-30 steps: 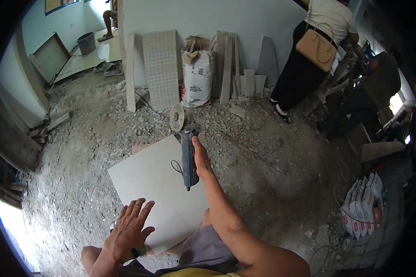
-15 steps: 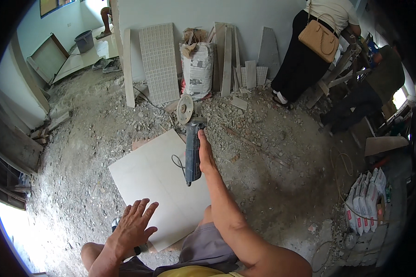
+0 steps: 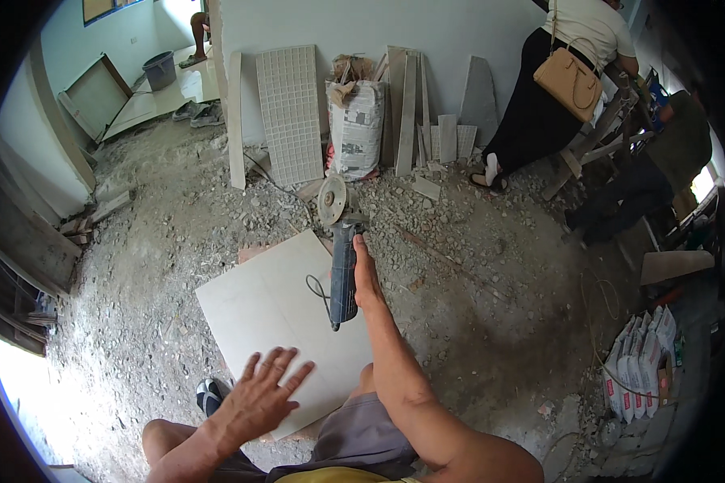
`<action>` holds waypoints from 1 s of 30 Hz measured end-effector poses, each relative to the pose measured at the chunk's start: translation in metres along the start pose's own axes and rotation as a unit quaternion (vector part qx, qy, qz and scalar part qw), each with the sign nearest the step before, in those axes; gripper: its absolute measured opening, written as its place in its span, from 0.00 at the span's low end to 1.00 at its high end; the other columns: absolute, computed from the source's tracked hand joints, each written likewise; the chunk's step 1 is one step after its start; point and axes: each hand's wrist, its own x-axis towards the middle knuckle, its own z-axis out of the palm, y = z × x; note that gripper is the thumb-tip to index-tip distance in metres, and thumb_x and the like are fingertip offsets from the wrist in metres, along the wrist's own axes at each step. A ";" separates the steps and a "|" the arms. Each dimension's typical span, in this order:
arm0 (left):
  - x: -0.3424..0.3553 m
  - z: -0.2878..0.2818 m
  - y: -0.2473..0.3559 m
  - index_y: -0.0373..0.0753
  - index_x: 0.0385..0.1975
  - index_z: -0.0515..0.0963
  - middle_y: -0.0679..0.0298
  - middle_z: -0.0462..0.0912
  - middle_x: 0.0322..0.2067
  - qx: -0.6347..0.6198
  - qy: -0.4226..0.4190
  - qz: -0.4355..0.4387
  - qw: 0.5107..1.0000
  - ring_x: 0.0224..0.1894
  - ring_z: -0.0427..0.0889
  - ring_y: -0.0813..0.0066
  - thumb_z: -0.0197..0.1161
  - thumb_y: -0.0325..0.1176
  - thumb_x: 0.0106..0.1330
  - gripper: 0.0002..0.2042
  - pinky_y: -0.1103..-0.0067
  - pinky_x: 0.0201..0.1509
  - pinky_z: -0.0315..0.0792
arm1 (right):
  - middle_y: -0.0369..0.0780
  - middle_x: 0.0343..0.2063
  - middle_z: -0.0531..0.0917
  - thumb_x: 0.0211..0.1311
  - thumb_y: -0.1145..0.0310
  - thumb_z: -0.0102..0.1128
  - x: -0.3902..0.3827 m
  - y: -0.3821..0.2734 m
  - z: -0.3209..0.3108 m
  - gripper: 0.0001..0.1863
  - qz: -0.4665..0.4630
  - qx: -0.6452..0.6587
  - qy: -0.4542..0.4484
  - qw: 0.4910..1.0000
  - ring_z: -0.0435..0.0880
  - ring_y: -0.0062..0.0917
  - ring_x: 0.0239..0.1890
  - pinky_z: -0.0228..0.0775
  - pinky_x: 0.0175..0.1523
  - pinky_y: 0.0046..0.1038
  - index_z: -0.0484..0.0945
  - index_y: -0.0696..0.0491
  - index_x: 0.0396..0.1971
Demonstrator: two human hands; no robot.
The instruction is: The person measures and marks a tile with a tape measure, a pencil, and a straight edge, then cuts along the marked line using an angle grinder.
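Note:
My right hand grips an angle grinder by its dark blue body. Its round cutting disc points away from me, and the cord bends in a loop beside the lower end. Under the grinder lies a large pale square tile on the rubble floor, turned at an angle. My left hand hovers over the tile's near left part, fingers spread, holding nothing. Whether the disc is spinning cannot be made out.
Tile offcuts and a filled white sack lean on the far wall. At right, a person with a tan handbag and another person bend by a wooden frame. White bags stand lower right. A bucket sits far left.
My left hand has moved right and slightly up over the tile. The grinder stays in my right hand, nearly in place; the whole view has shifted slightly.

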 end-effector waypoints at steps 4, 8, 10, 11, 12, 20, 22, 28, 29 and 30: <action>0.007 -0.001 0.025 0.54 0.72 0.54 0.55 0.56 0.70 0.092 0.011 0.162 0.982 0.72 0.57 0.55 0.54 0.40 0.70 0.31 0.52 0.74 0.53 | 0.50 0.65 0.67 0.63 0.32 0.49 -0.007 0.003 0.012 0.49 0.033 0.016 -0.023 0.999 0.66 0.38 0.65 0.56 0.69 0.40 0.60 0.61 0.68; 0.018 -0.010 0.044 0.59 0.73 0.48 0.62 0.53 0.72 0.106 0.009 0.263 0.959 0.73 0.55 0.60 0.45 0.35 0.71 0.30 0.53 0.75 0.53 | 0.40 0.26 0.80 0.61 0.29 0.50 -0.028 -0.010 0.030 0.37 0.024 -0.013 0.018 0.999 0.82 0.29 0.25 0.77 0.30 0.34 0.77 0.54 0.42; 0.021 -0.012 0.054 0.57 0.74 0.46 0.62 0.51 0.72 0.109 0.010 0.286 0.952 0.75 0.51 0.60 0.43 0.35 0.71 0.30 0.52 0.76 0.51 | 0.45 0.48 0.70 0.62 0.31 0.49 -0.011 -0.001 0.009 0.41 0.020 -0.011 0.007 1.000 0.69 0.33 0.49 0.61 0.52 0.35 0.67 0.57 0.56; 0.020 -0.012 0.055 0.56 0.74 0.44 0.62 0.49 0.73 0.111 0.005 0.296 0.949 0.76 0.47 0.60 0.41 0.35 0.72 0.30 0.52 0.76 0.49 | 0.50 0.70 0.61 0.64 0.33 0.48 -0.007 0.001 0.009 0.49 0.026 -0.007 -0.014 1.000 0.56 0.36 0.72 0.46 0.74 0.36 0.58 0.61 0.69; 0.020 -0.012 0.056 0.56 0.74 0.44 0.62 0.51 0.72 0.098 0.014 0.300 0.949 0.76 0.48 0.61 0.41 0.35 0.71 0.31 0.52 0.77 0.48 | 0.49 0.69 0.61 0.64 0.33 0.48 -0.005 0.004 0.009 0.48 0.023 -0.011 -0.014 1.000 0.57 0.36 0.72 0.46 0.74 0.36 0.59 0.61 0.69; 0.012 -0.009 0.052 0.49 0.68 0.59 0.62 0.55 0.70 0.123 0.006 0.321 0.939 0.75 0.51 0.61 0.46 0.36 0.69 0.26 0.51 0.75 0.51 | 0.49 0.70 0.61 0.65 0.33 0.46 -0.004 0.008 0.015 0.48 -0.011 -0.033 -0.017 0.999 0.58 0.36 0.72 0.46 0.74 0.36 0.59 0.61 0.69; 0.014 -0.010 0.051 0.43 0.55 0.75 0.60 0.61 0.68 0.155 0.021 0.375 0.914 0.73 0.55 0.60 0.52 0.38 0.68 0.17 0.52 0.73 0.55 | 0.49 0.70 0.61 0.65 0.33 0.47 -0.003 0.007 0.014 0.48 -0.009 -0.031 -0.018 0.999 0.57 0.35 0.72 0.45 0.74 0.36 0.59 0.61 0.69; 0.005 -0.004 0.054 0.38 0.31 0.78 0.60 0.76 0.48 0.001 0.172 0.381 0.908 0.68 0.64 0.60 0.58 0.32 0.53 0.08 0.47 0.74 0.51 | 0.45 0.45 0.76 0.62 0.32 0.50 -0.016 0.006 0.030 0.42 0.008 -0.025 -0.007 1.000 0.77 0.33 0.44 0.70 0.49 0.36 0.69 0.57 0.57; 0.006 -0.007 0.056 0.38 0.31 0.78 0.59 0.76 0.49 -0.005 0.170 0.392 0.904 0.68 0.64 0.61 0.58 0.32 0.54 0.08 0.48 0.74 0.51 | 0.40 0.28 0.79 0.61 0.31 0.51 -0.021 0.002 0.031 0.37 0.015 -0.005 -0.012 1.000 0.82 0.30 0.27 0.78 0.32 0.35 0.75 0.52 0.49; 0.006 -0.011 0.058 0.38 0.33 0.78 0.58 0.76 0.51 0.026 0.166 0.399 0.902 0.67 0.65 0.61 0.58 0.33 0.56 0.08 0.48 0.74 0.51 | 0.39 0.27 0.79 0.61 0.31 0.52 -0.024 0.001 0.033 0.36 0.017 0.002 0.003 1.000 0.82 0.29 0.26 0.79 0.33 0.35 0.75 0.52 0.48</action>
